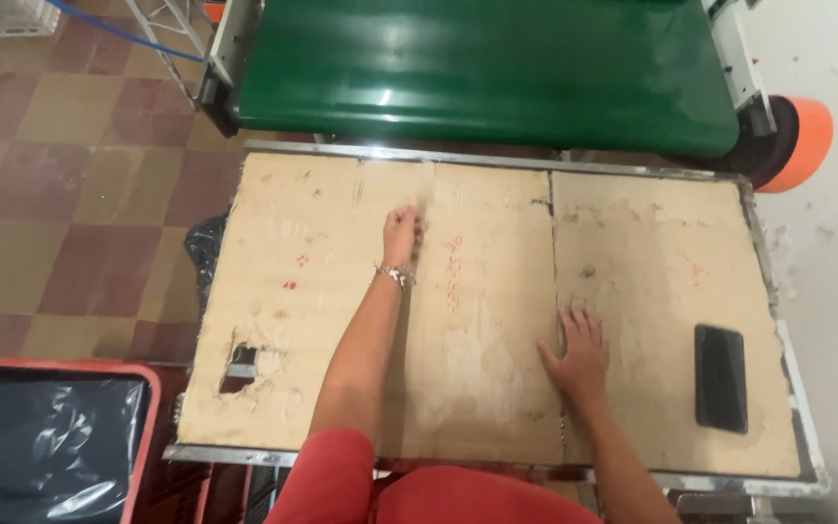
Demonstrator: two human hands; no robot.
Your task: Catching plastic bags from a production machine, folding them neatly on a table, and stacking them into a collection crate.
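A worn cardboard sheet (pixel 477 291) covers a metal-framed table (pixel 497 158). My left hand (pixel 402 233) reaches far across it, fingers curled down against the cardboard near its middle back; a bracelet sits at the wrist. My right hand (pixel 577 351) lies flat on the cardboard with fingers spread, beside a seam between two sheets. Neither hand holds anything. A black phone (pixel 721 376) lies face down to the right of my right hand, a hand's width away.
A green conveyor belt (pixel 487 68) runs along the table's far edge, with an orange roller end (pixel 805 141) at the right. A red bin lined with black plastic (pixel 46 442) stands at the lower left. The cardboard has a torn hole (pixel 244 359). Checkered floor tiles lie left.
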